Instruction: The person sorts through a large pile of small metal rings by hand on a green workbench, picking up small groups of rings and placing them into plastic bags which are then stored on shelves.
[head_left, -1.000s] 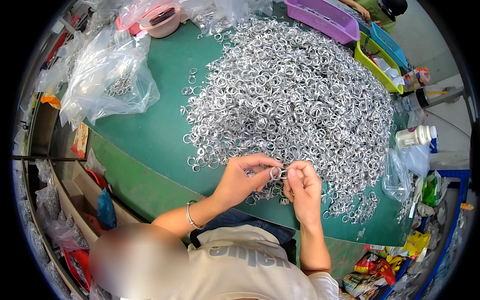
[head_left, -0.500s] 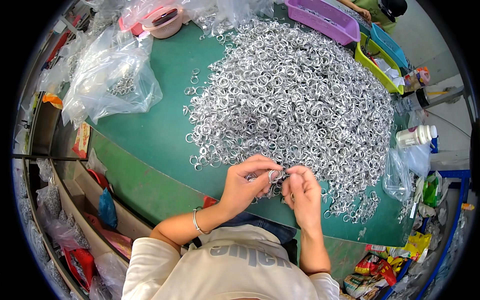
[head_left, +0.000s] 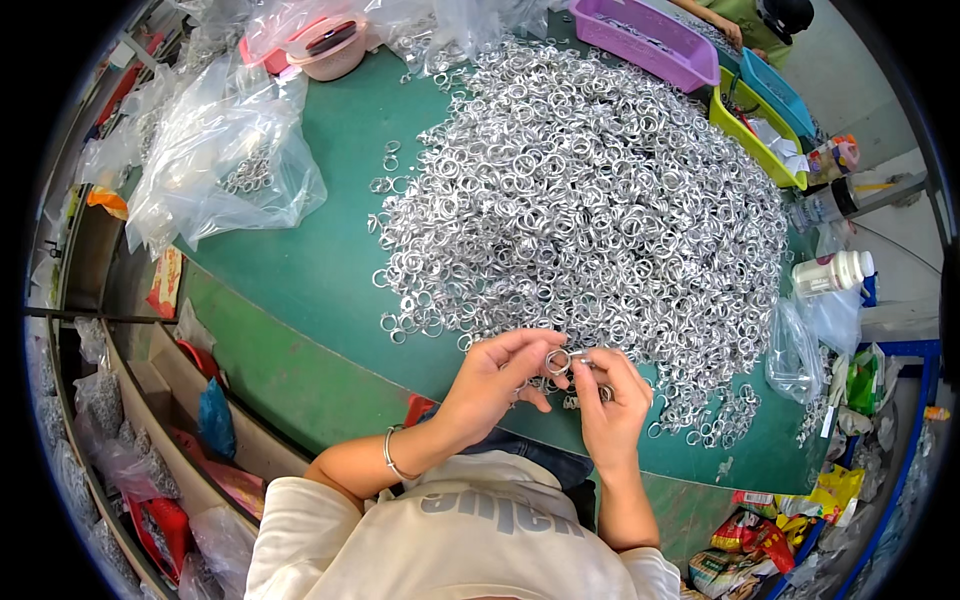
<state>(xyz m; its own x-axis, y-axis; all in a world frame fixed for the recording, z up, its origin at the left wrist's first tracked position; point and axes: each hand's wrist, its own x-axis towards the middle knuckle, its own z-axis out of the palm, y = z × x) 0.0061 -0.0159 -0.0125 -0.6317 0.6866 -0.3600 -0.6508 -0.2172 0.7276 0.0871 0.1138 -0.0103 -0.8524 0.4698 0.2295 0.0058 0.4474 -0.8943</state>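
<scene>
A silver metal ring [head_left: 558, 362] is pinched upright between the thumb and fingers of my left hand [head_left: 492, 385], close to the table's near edge. My right hand [head_left: 614, 408] is closed just beside it, thumb and forefinger gripping a small shiny metal piece that meets the ring's right side. More rings [head_left: 604, 393] show at the curled fingers of that hand. Beyond both hands spreads a large pile of similar silver rings [head_left: 590, 200], many with a small knob or tab on the band. Below the held ring, part of the pile is hidden by my hands.
On the green table [head_left: 330, 270] lies a clear plastic bag [head_left: 235, 160] with some rings. A purple basket [head_left: 650, 48], a yellow-green basket [head_left: 755, 140] and a blue tray [head_left: 778, 92] line the far right. A white bottle [head_left: 832, 272] lies at right. Another person's arm [head_left: 712, 18] shows beyond.
Both hands have come slightly nearer to me, and the pinched ring has shifted a little right and down. My right fingers have turned and closed in on the ring's side.
</scene>
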